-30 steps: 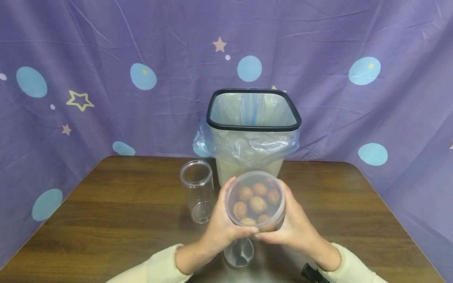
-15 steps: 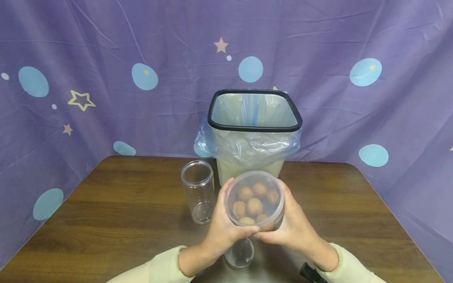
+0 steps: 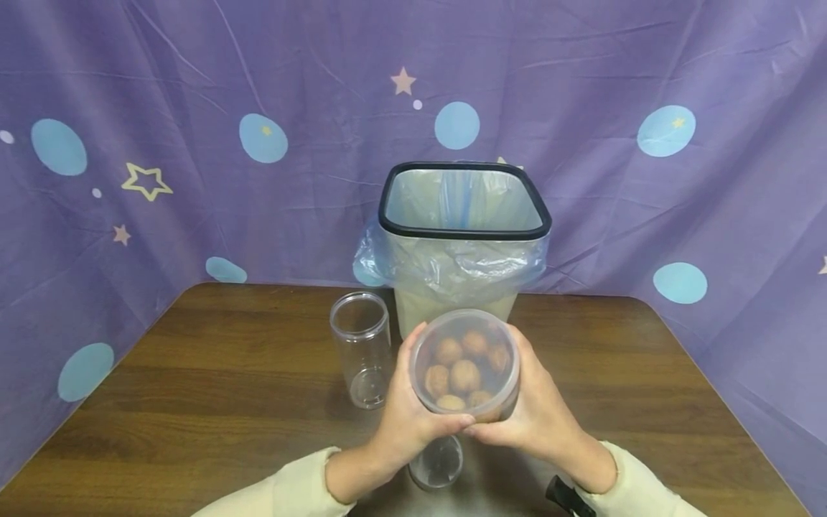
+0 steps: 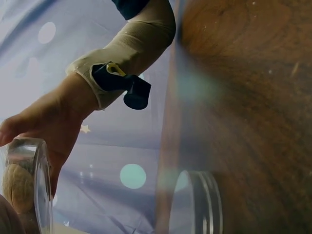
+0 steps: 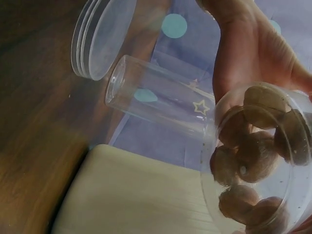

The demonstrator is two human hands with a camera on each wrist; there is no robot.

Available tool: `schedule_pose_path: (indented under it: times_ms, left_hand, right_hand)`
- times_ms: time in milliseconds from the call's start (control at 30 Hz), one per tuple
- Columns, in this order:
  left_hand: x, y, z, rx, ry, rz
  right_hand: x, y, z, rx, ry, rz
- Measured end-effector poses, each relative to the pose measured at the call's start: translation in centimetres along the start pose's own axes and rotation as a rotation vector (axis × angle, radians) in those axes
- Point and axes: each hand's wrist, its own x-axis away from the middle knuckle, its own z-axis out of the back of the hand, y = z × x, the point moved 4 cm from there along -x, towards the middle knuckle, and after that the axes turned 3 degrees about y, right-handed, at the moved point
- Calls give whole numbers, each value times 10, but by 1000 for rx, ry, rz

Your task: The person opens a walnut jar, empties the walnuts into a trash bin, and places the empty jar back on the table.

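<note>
Both hands hold a round clear plastic jar of walnuts above the table, its cloudy lid facing the head camera. My left hand wraps its left side, and my right hand its right side. The thumbs meet at the near rim. Through the jar's bottom, several walnuts show in the right wrist view. An open clear jar stands to the left of the hands. Partly hidden below them, a clear round lid lies on the table.
Behind the hands stands a pale trash bin with a black rim and a bluish plastic liner. The brown wooden table ends at a purple patterned curtain. A black strapped device sits at the right cuff.
The walnuts shifted slightly inside the held jar over the last second. Both hands keep nearly the same place and grip; the bin and the open jar stay put.
</note>
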Motion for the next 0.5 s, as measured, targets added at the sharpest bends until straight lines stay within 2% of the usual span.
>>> schedule_pose_path:
  times_ms: [200,500]
  left_hand:
    - [-2,5,0,-38,-1,-31]
    - [-2,7,-1,-18,-23,-45]
  right_hand:
    - [-3,-2,2,-24,24,36]
    - [-2,-3,4,-6,47,63]
